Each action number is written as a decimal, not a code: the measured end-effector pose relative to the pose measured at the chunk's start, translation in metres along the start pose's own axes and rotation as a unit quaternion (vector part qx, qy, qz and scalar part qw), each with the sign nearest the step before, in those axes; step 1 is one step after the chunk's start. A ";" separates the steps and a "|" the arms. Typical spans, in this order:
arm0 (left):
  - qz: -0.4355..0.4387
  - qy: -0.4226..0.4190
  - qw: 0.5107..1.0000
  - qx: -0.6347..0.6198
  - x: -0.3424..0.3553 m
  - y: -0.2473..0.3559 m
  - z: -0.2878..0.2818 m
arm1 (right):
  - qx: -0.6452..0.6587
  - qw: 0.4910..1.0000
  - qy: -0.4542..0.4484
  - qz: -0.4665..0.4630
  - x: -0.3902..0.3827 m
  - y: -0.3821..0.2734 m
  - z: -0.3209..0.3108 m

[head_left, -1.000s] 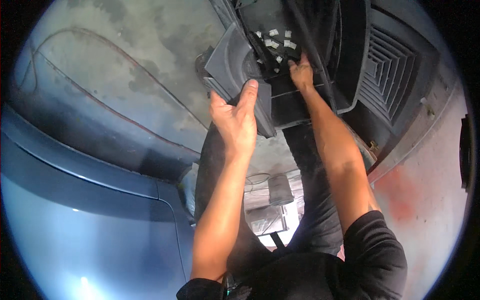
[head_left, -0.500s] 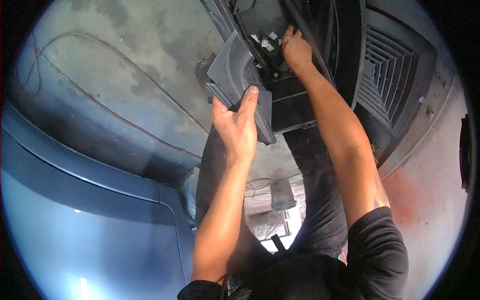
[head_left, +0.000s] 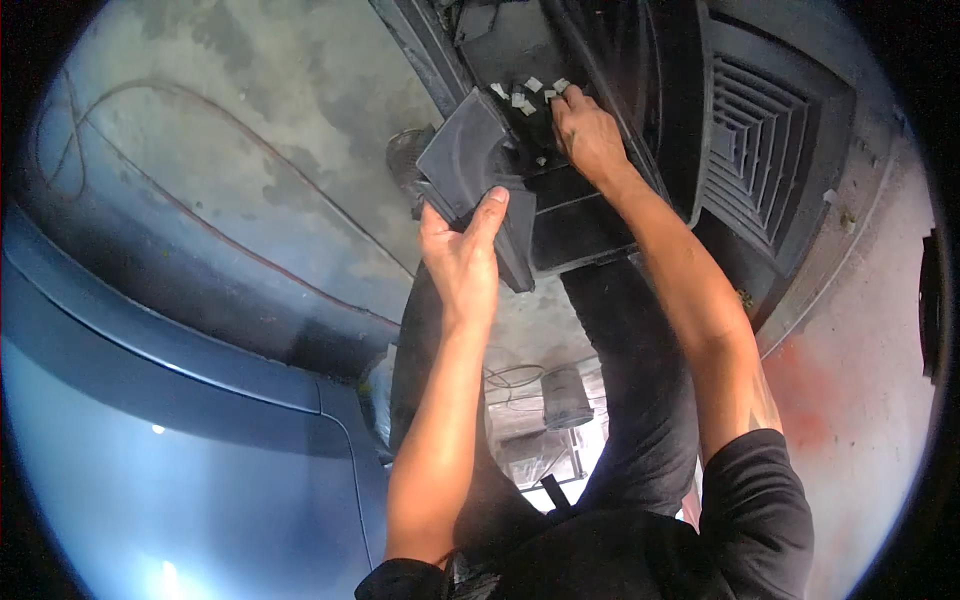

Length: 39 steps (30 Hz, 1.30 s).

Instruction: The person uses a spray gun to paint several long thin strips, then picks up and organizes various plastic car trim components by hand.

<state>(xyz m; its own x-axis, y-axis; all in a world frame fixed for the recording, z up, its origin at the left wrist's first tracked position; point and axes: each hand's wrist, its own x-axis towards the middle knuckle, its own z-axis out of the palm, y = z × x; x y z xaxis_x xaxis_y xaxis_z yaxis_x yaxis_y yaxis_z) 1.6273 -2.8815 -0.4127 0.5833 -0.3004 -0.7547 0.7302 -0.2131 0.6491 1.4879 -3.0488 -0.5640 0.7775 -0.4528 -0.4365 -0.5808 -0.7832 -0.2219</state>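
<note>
While the dark grey, curved plastic panel [head_left: 463, 140] was held near its lower end by the left hand [head_left: 465, 255], it was set slantwise beside the long black moulded plastic part [head_left: 585, 222], just left of the dark recess in which the small white angular pieces [head_left: 518, 100] were scattered. The thumb was laid across the panel's near face and the fingers were hooked behind its left edge, a partly closed clasp by which it was probably steadied against tipping, with most of its face left uncovered. The right hand [head_left: 590, 140] was placed over the recess, its fingers bent and drawn nearly together at the right end of the white pieces; whether one was pinched could not be told. By the recess, it seemed, the loose pieces were confined within easy reach. The black part was flanked on the right by the grey square louvred panel [head_left: 757, 140], and on the left the stained concrete floor [head_left: 330, 60] was crossed by a thin brownish hose [head_left: 240, 145].
</note>
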 end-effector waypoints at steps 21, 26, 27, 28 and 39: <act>-0.231 -0.107 0.943 -0.214 0.001 -0.008 -0.012 | 0.416 0.886 0.202 -0.032 -0.106 -0.075 -0.148; -0.228 -0.251 0.899 -0.277 0.010 0.006 -0.031 | 0.420 0.886 0.188 -0.058 -0.114 -0.062 -0.148; -0.228 -0.251 0.899 -0.278 0.008 0.006 -0.029 | 0.438 0.878 0.170 -0.088 -0.117 -0.063 -0.147; -0.219 -0.218 0.917 -0.251 0.006 0.005 -0.027 | 0.455 0.869 0.152 -0.118 -0.120 -0.064 -0.147; -0.086 0.044 0.984 -0.147 0.025 0.023 -0.042 | 0.337 0.926 0.076 0.152 -0.074 -0.039 -0.016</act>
<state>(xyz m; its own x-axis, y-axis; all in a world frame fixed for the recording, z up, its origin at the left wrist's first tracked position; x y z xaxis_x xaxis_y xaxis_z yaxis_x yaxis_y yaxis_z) 1.6736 -2.8548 -0.4208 0.4606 -0.1992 -0.8650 0.8850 0.0288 0.4646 1.4563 -2.9918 -0.5089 0.5489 -0.7034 -0.4515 -0.7573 -0.1898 -0.6249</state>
